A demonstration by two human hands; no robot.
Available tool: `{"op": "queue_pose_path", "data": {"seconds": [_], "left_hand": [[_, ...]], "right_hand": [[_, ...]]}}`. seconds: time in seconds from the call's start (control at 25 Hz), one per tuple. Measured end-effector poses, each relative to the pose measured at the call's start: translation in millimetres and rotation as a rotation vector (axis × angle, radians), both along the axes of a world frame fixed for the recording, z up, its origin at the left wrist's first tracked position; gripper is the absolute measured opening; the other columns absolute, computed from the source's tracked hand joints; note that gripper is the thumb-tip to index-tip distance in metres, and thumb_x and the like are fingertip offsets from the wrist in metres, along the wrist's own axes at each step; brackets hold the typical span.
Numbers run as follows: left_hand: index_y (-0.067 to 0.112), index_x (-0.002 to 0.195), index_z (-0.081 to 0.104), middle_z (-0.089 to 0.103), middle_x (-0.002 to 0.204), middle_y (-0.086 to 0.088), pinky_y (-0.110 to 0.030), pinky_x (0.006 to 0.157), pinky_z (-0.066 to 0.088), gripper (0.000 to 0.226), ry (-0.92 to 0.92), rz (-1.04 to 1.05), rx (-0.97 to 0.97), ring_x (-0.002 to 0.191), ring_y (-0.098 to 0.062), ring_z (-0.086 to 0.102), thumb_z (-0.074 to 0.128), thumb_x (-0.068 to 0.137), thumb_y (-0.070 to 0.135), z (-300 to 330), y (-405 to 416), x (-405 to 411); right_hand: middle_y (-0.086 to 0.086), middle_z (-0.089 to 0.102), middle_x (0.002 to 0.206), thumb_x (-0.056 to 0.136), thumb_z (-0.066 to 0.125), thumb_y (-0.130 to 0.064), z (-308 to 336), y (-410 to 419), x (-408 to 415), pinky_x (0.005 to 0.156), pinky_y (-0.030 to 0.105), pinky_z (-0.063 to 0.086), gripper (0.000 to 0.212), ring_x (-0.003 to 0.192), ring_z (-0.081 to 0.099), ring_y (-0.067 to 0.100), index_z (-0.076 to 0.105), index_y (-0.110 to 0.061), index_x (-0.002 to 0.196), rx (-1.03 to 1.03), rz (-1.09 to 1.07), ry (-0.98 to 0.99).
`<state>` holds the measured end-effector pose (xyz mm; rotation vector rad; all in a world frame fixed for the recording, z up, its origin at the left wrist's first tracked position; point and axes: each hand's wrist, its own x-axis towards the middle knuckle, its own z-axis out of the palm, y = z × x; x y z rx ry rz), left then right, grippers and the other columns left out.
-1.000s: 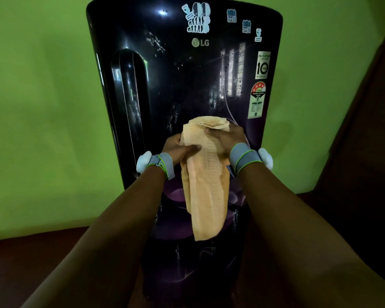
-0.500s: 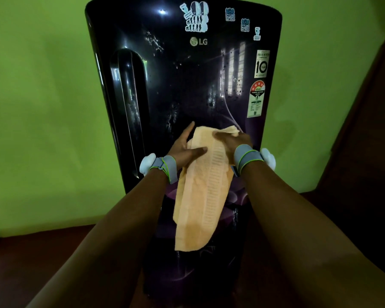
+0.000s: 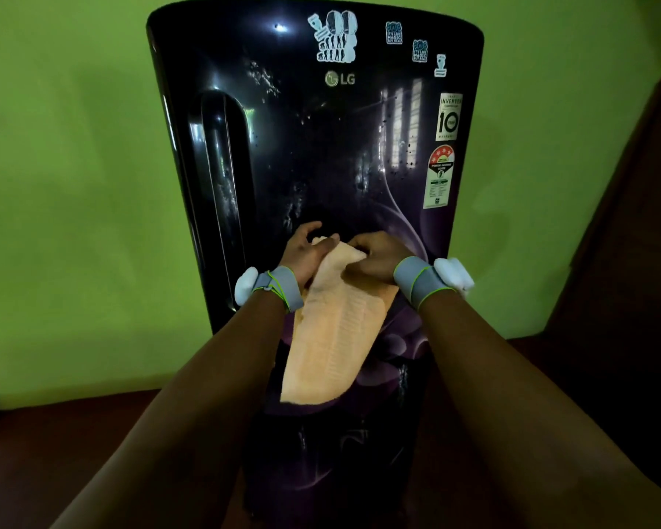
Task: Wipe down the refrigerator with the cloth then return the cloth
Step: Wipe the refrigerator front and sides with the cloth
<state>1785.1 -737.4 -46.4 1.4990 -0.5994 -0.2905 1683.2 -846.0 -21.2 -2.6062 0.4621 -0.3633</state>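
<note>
A glossy black refrigerator (image 3: pixel 313 147) with a purple flower print and several stickers stands straight ahead. Smudges and white specks show on its door. A pale orange cloth (image 3: pixel 336 337) hangs in front of the door's middle. My left hand (image 3: pixel 306 252) and my right hand (image 3: pixel 374 253) both grip its bunched top end, close together. The rest of the cloth droops down between my forearms. Grey wristbands with white pods sit on both wrists.
A long recessed door handle (image 3: pixel 218 192) runs down the refrigerator's left side. A green wall (image 3: pixel 73 185) lies behind and to both sides. Dark brown floor (image 3: pixel 54 452) spreads below, and a dark panel (image 3: pixel 634 261) stands at the right.
The cloth's top was spread flat under my fingers; now both hands have bunched it and pinch it together. The cloth hangs a little lower and wider.
</note>
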Motion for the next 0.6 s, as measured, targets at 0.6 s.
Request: {"op": "queue_pose_path", "data": {"seconds": [0.6], "left_hand": [[0.008,0.128,0.050,0.056,0.126,-0.008,-0.033,0.098,0.042,0.076,0.003,0.061,0.323,0.113,-0.025,0.055,0.038,0.085,0.070,8.1,-1.4,-7.9]], "right_hand": [[0.001,0.058,0.045,0.089,0.037,-0.010,1.8,-20.5,-3.6,0.054,0.022,0.044,0.024,0.052,0.055,0.019,0.055,-0.011,0.072,1.438,-0.144,-0.520]]}}
